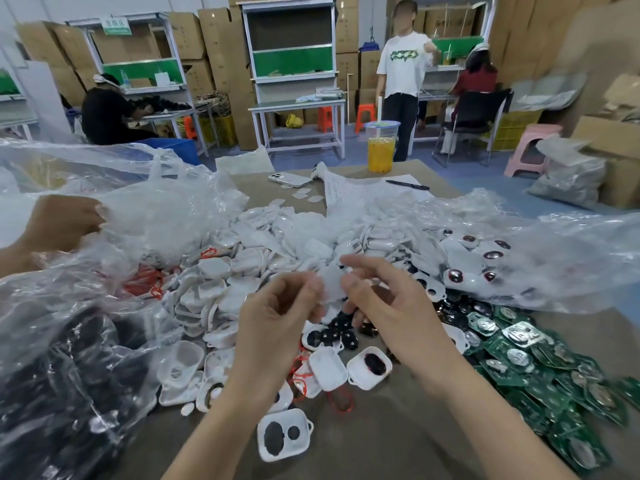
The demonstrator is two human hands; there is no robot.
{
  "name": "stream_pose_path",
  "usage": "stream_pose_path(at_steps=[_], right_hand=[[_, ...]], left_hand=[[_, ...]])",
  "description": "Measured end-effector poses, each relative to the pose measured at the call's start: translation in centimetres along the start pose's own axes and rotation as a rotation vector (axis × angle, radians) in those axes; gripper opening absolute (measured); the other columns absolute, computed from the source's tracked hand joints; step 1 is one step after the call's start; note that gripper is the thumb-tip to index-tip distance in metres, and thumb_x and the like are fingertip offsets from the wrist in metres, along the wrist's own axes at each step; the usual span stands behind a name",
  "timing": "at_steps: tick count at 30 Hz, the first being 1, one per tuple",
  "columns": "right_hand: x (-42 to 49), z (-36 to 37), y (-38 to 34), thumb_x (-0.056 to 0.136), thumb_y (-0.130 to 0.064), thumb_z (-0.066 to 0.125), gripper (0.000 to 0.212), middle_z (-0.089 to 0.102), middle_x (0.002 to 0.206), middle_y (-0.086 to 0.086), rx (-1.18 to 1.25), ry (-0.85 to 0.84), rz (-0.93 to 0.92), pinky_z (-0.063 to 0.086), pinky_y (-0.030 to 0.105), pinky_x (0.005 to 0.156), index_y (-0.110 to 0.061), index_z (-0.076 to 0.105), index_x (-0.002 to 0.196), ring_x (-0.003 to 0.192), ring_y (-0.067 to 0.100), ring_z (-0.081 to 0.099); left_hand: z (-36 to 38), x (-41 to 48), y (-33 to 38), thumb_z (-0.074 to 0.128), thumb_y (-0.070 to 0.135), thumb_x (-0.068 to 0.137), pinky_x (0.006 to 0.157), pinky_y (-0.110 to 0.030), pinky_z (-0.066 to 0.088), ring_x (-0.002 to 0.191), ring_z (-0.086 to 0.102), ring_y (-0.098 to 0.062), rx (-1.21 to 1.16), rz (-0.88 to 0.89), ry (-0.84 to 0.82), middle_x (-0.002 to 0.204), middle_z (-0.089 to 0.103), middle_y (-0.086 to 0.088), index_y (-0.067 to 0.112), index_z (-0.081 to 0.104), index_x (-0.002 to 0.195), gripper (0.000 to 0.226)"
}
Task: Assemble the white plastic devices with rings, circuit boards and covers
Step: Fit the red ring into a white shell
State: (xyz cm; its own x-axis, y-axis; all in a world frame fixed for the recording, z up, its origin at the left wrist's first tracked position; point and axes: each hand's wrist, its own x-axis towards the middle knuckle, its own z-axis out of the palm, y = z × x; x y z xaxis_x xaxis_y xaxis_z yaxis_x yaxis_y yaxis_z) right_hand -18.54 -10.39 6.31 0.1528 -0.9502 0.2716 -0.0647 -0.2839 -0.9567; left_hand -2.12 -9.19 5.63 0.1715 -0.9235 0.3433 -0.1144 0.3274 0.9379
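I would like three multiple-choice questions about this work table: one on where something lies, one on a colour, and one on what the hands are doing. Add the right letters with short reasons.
1. Where does the pile of green circuit boards lie?
A) on the right side of the table
B) on the left side
C) under the phone

2. What colour is the drink in the plastic cup?
A) blue
B) orange
C) green

3. What are the left hand and right hand doing?
A) lying flat
B) holding a pen
C) holding a white plastic piece between them

Answers:
1 A, the boards spread along the right edge.
2 B, the liquid is orange.
3 C, both hands meet on the piece.
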Motion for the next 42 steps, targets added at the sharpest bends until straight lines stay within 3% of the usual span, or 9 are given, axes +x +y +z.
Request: stream_pose_path(at_steps=[3, 5, 13, 18, 22, 26, 42], right_hand=[[0.4, -0.1, 0.6, 0.092, -0.029, 0.07, 0.01, 0.071, 0.075, -0.001, 0.061, 0.005, 0.005, 0.054, 0.024, 0.06, -0.032, 0.077, 0.099, 0.061, 0.011, 0.063], [0.5, -0.4, 1.1, 0.093, -0.023, 0.069, 0.013, 0.069, 0.066, 0.0, 0.131, 0.025, 0.059, 0.053, 0.02, 0.059, -0.03, 0.079, 0.096, 0.058, 0.01, 0.062], [1.2, -0.7, 2.0, 0.089, -0.023, 0.066, 0.021, 0.071, 0.076, 0.005, 0.36, -0.006, 0.164, 0.054, 0.022, 0.062, -0.026, 0.08, 0.104, 0.07, 0.013, 0.065], [1.3, -0.8, 2.2, 0.097, -0.007, 0.057, 0.027, 0.073, 0.082, 0.006, 0.467, -0.006, 0.187, 0.054, 0.021, 0.057, -0.02, 0.08, 0.101, 0.067, 0.013, 0.067], [1.4, -0.9, 2.1, 0.089, -0.024, 0.064, 0.021, 0.069, 0.08, 0.002, 0.529, -0.002, 0.201, 0.053, 0.022, 0.054, -0.017, 0.08, 0.101, 0.064, 0.015, 0.066], [1.3, -0.8, 2.3, 0.071, -0.041, 0.078, 0.039, 0.068, 0.079, 0.004, 0.438, -0.035, 0.198, 0.052, 0.023, 0.055, -0.02, 0.08, 0.104, 0.063, 0.015, 0.061], [1.6, -1.6, 3.0, 0.083, -0.031, 0.077, 0.024, 0.062, 0.065, 0.002, 0.286, -0.011, 0.134, 0.051, 0.022, 0.057, -0.03, 0.078, 0.106, 0.056, 0.015, 0.054]], left_hand=[[0.4, -0.3, -0.2, 0.067, 0.011, 0.096, 0.064, -0.015, 0.053, 0.067, 0.07, -0.011, -0.078, -0.061, -0.085, 0.074, 0.075, -0.003, 0.02, 0.078, 0.094, 0.015], [0.4, -0.3, -0.3, 0.065, 0.01, 0.097, 0.07, -0.02, 0.056, 0.07, 0.071, -0.015, -0.127, -0.098, -0.109, 0.079, 0.076, -0.006, 0.021, 0.078, 0.099, 0.017], [0.2, -0.1, -0.6, 0.062, 0.013, 0.098, 0.074, -0.023, 0.058, 0.076, 0.074, -0.022, -0.204, -0.169, -0.085, 0.082, 0.076, -0.011, 0.026, 0.072, 0.113, 0.023], [0.1, -0.1, -0.6, 0.064, 0.014, 0.098, 0.07, -0.018, 0.056, 0.074, 0.074, -0.02, -0.173, -0.146, -0.068, 0.079, 0.076, -0.008, 0.027, 0.071, 0.112, 0.021], [0.1, -0.1, -0.7, 0.065, 0.017, 0.096, 0.067, -0.014, 0.054, 0.073, 0.074, -0.018, -0.157, -0.134, -0.05, 0.078, 0.076, -0.007, 0.028, 0.072, 0.11, 0.018], [0.2, -0.2, -0.7, 0.065, 0.016, 0.097, 0.07, -0.016, 0.055, 0.075, 0.074, -0.018, -0.154, -0.119, -0.055, 0.081, 0.077, -0.006, 0.031, 0.073, 0.107, 0.02], [0.3, -0.3, -0.7, 0.066, 0.014, 0.097, 0.072, -0.012, 0.051, 0.08, 0.073, -0.012, -0.07, -0.056, -0.082, 0.084, 0.077, 0.0, 0.03, 0.069, 0.109, 0.02]])
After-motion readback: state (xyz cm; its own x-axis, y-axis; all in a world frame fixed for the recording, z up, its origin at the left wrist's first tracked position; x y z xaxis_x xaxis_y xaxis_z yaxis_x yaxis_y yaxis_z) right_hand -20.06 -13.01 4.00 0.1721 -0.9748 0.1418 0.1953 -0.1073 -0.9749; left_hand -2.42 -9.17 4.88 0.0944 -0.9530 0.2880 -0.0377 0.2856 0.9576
